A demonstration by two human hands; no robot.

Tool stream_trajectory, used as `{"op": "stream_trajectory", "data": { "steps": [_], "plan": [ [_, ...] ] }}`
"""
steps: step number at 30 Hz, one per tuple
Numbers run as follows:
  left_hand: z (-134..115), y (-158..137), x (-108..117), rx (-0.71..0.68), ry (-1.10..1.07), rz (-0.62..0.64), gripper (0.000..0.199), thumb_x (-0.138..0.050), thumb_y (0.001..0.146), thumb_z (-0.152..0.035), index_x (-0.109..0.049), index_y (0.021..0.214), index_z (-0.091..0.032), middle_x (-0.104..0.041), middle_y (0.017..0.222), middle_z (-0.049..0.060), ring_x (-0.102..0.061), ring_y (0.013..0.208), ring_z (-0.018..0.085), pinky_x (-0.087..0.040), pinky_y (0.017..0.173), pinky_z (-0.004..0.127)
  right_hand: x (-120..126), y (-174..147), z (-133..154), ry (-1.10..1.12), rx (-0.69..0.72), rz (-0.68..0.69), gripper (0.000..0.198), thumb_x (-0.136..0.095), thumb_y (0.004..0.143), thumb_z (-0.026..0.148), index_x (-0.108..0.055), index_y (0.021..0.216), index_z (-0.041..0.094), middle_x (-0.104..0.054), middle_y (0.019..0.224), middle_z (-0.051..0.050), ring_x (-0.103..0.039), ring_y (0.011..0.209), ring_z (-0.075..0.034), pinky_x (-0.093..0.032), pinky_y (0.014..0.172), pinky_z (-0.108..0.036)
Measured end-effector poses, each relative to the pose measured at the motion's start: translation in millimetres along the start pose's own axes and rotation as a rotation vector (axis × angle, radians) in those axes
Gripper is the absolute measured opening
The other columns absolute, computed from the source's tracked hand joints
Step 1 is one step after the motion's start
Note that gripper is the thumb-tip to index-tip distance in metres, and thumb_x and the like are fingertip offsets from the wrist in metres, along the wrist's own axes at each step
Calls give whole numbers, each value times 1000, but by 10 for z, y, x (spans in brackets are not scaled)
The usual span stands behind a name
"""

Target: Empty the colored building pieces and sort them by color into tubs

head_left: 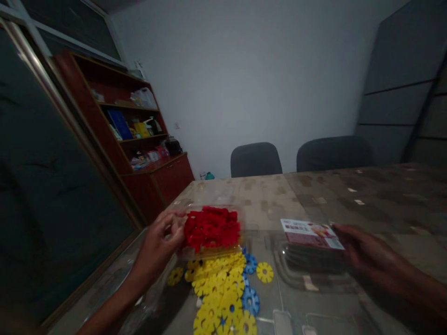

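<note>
My left hand (165, 232) has its fingers curled at the left edge of a clear plastic container (213, 254), gripping its side. Red plastic pieces (213, 228) are heaped inside it. At the right, my right hand (365, 251) pinches the edge of a clear plastic lid (314, 279) with a white and red printed label (312, 233) on it. Between me and the container lies a pile of yellow snowflake-shaped discs (216, 298). Blue discs (250, 300) show along its right side, and one yellow disc (265, 272) lies apart.
The patterned table (265, 195) has a glossy clear cover. Two dark chairs (256, 159) stand along its far edge. A wooden shelf unit (115, 107) with assorted items is at the back left, beside a glass partition (52, 186). A grey cabinet (394, 93) stands at the right.
</note>
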State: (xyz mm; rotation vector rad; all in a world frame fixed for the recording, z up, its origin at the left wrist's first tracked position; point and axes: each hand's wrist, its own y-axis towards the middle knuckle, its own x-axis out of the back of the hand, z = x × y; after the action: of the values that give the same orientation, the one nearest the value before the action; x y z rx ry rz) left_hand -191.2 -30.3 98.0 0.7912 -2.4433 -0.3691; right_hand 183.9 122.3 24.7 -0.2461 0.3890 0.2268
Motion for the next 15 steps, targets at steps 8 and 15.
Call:
{"op": "stream_trajectory", "data": {
  "steps": [8, 15],
  "plan": [
    [431, -260, 240, -505, 534, -122, 21, -57, 78, -16, -47, 61, -23, -62, 106, 9, -65, 97, 26, -50, 54, 26, -414, 101, -509, 54, -167, 73, 19, -71, 75, 11, -60, 61, 19, -63, 55, 2, -61, 47, -9, -52, 43, -13],
    [614, -237, 149, -601, 588, -197, 20, -58, 78, -13, -49, 62, -21, -63, 117, 8, -65, 69, 15, -52, 61, 29, -258, 122, -529, 116, -237, 81, 19, -69, 78, 10, -62, 62, 18, -63, 54, 2, -60, 45, -9, -53, 44, -13]
  ]
}}
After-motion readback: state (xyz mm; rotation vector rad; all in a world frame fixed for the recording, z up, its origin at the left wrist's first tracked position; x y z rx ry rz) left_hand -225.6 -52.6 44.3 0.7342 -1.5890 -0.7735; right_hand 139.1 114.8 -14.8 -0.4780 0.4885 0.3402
